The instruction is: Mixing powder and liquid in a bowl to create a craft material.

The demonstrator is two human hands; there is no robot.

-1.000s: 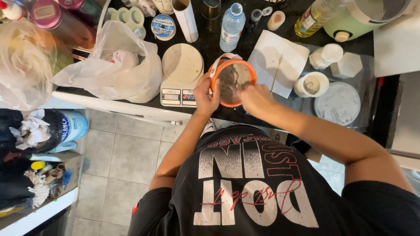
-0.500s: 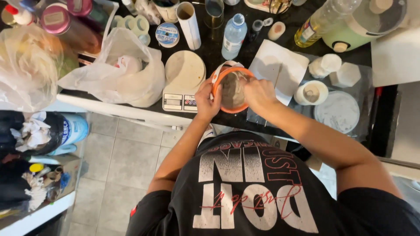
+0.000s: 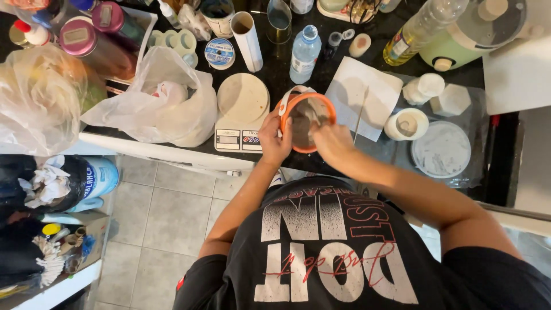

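An orange-rimmed bowl [image 3: 326, 103] with grey mixture inside stands near the front edge of the dark counter. My left hand [image 3: 274, 139] grips its left side. My right hand [image 3: 332, 139] is over the bowl's lower right, closed on a pale stirring stick [image 3: 313, 115] that dips into the mixture. A small kitchen scale [image 3: 241, 138] with a round pale platform sits just left of the bowl.
A white paper sheet [image 3: 376, 86] with a thin stick lies right of the bowl, then white moulds [image 3: 406, 123] and a round grey disc [image 3: 442, 150] on plastic film. A water bottle [image 3: 304, 54], a cardboard tube [image 3: 248, 40], plastic bags [image 3: 155, 103] and jars crowd the back and left.
The view has shifted slightly, and the bowl sits a little lower in it. My right hand has moved around inside the bowl with the stick. My left hand keeps its hold.
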